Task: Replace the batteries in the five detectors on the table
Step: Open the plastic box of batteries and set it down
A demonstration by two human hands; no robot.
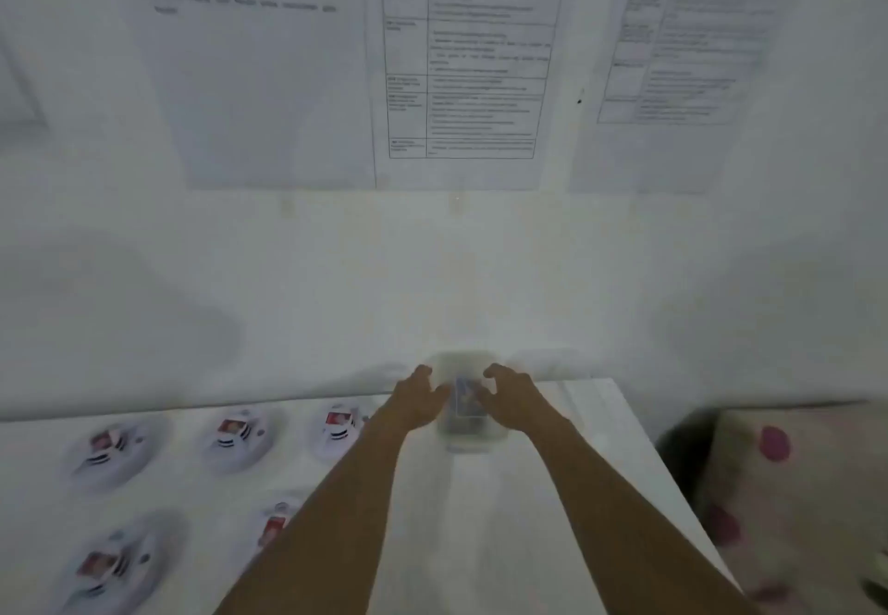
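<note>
clear box [468,429] at far edge of bench [524,518], against wall [336,278], between both hands. detectors [238,436] lie left of left hand [417,398]: three in back row, two nearer, one half hidden by left forearm. left hand and right hand [513,397] flank box, fingers half curled; blur hides whether they grip it. bench's right edge just beside right forearm; bare bench between arms.

The tabletop [480,518] carries five detectors: three in a far row, the far-left detector [113,451], far-middle detector [238,436] and far-right detector [339,424], and two nearer, the near-left detector [113,566] and near-right detector [276,525]. There is one blurred clear box [468,427]. Two hands show, the left hand [415,395] and right hand [511,395]. Three printed sheets hang on the wall: left sheet [254,61], middle sheet [471,61], right sheet [682,37].
</note>
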